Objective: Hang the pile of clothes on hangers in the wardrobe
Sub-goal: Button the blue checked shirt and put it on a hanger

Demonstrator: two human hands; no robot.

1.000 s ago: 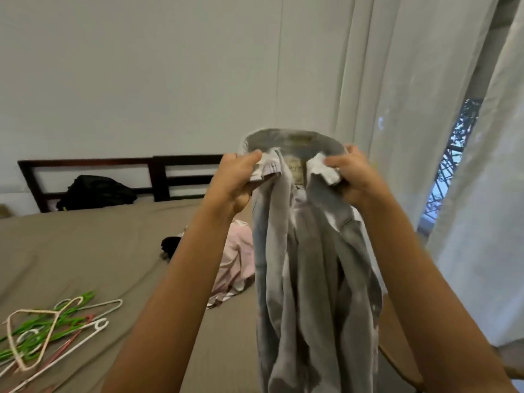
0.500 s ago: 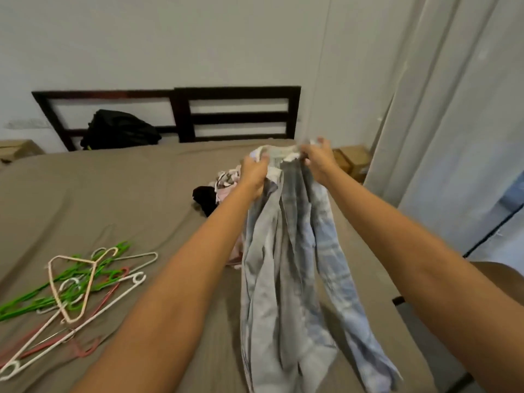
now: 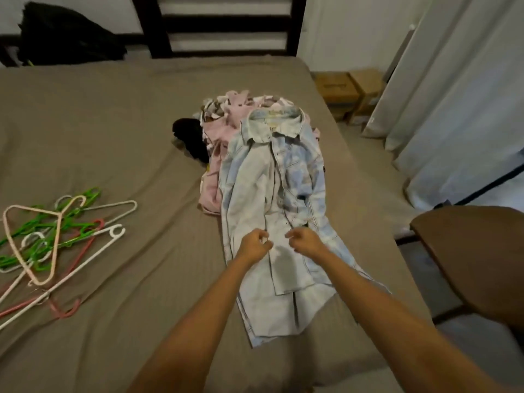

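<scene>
A light blue-grey button shirt (image 3: 280,177) lies flat on the bed, collar away from me, its top draped over the clothes pile (image 3: 226,114) of pink and patterned garments. My left hand (image 3: 253,245) and my right hand (image 3: 304,241) hover close together over the shirt's front at mid-length. Both have curled fingers that pinch the fabric by the button strip. A heap of plastic hangers (image 3: 54,236) in green, white, pink and cream lies on the bed at the left.
The brown-sheeted bed (image 3: 113,137) has a dark slatted headboard (image 3: 218,24) with a black bag (image 3: 65,35) against it. Cardboard boxes (image 3: 348,89) and white curtains (image 3: 453,95) stand to the right. A brown rounded object (image 3: 476,256) is at the right edge.
The shirt, held up by its collar a second ago, now lies spread on the bed. Both hands left the collar and came down to the shirt's middle.
</scene>
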